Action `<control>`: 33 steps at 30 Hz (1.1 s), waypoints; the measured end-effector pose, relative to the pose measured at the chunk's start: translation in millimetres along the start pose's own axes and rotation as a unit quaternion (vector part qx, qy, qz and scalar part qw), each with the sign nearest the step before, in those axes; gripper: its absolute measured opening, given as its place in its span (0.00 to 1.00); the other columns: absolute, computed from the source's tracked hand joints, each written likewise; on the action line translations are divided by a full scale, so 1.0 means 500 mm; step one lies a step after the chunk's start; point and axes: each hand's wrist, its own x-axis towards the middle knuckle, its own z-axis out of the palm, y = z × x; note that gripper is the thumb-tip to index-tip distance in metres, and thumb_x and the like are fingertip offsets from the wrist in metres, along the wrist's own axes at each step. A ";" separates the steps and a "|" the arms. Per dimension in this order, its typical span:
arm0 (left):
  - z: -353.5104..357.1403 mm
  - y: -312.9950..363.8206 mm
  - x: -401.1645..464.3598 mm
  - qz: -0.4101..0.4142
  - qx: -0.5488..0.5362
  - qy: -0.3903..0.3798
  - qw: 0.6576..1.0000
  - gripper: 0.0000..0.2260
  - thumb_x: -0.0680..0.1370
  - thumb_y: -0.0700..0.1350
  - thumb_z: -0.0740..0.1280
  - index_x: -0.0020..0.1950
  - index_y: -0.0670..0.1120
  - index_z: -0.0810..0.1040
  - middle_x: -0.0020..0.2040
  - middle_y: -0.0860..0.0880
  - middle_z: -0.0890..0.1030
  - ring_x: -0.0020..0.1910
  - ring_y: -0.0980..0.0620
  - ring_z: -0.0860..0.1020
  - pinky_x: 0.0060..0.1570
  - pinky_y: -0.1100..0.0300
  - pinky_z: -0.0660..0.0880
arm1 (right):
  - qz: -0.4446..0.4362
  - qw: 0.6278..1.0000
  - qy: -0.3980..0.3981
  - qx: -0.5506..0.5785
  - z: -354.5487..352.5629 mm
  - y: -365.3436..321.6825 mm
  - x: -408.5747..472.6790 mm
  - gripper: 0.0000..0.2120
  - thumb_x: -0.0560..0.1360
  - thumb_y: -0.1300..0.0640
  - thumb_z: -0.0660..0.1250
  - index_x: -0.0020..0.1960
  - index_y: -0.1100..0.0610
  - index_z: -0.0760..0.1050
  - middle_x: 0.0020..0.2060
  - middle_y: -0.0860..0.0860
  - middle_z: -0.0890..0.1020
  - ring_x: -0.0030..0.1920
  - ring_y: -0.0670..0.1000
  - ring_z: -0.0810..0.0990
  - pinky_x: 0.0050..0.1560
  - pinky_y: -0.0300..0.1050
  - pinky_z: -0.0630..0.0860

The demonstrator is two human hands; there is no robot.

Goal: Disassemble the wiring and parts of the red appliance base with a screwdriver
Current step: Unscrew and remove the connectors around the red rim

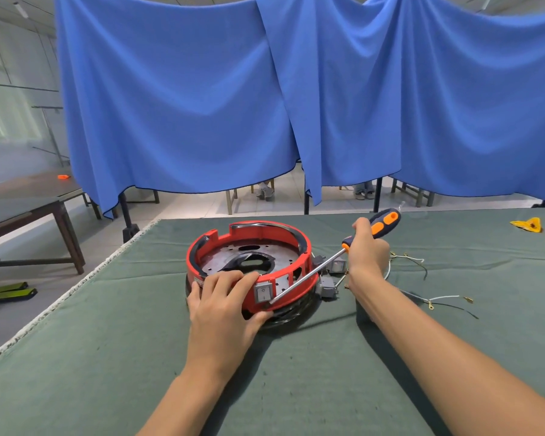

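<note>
The red appliance base (252, 234), a round ring with a metal plate inside, lies on the green table cloth (170, 357). My left hand (224, 303) grips its near rim, fingers over the edge beside a grey rocker switch (262, 293). My right hand (368, 250) holds an orange and black screwdriver (381, 225). Its long metal shaft slants down to the left, and the tip rests against the base's side wall just right of the switch. Grey switch parts (328, 286) lie against the base on its right.
Loose wires with terminals (434, 299) lie on the cloth to the right of my right arm. A yellow scrap (527, 224) sits at the far right. Blue curtains (265, 105) hang behind the table. Another table (29, 202) stands at the left.
</note>
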 end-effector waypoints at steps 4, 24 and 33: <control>-0.003 0.003 0.000 0.001 0.008 -0.004 1.000 0.29 0.57 0.47 0.83 0.56 0.46 0.82 0.50 0.47 0.80 0.51 0.42 0.78 0.50 0.37 0.74 | -0.011 0.998 0.035 0.043 -0.031 -0.006 -0.019 0.17 0.71 0.49 0.63 0.26 0.56 0.73 0.16 0.42 0.74 0.27 0.48 0.70 0.30 0.45 0.63; 0.000 0.021 0.001 -0.041 0.066 0.001 0.997 0.28 0.57 0.47 0.82 0.55 0.46 0.82 0.49 0.47 0.80 0.51 0.42 0.79 0.53 0.34 0.72 | -0.047 0.982 0.106 0.152 -0.076 -0.007 -0.045 0.15 0.72 0.50 0.63 0.29 0.55 0.72 0.18 0.43 0.75 0.21 0.40 0.71 0.33 0.44 0.67; 0.009 0.031 0.003 -0.054 0.090 0.023 0.994 0.29 0.55 0.48 0.83 0.54 0.47 0.82 0.47 0.47 0.81 0.49 0.42 0.79 0.52 0.36 0.71 | -0.020 0.981 0.123 0.145 -0.073 -0.001 -0.052 0.13 0.73 0.50 0.63 0.31 0.54 0.71 0.17 0.42 0.74 0.27 0.44 0.72 0.31 0.42 0.66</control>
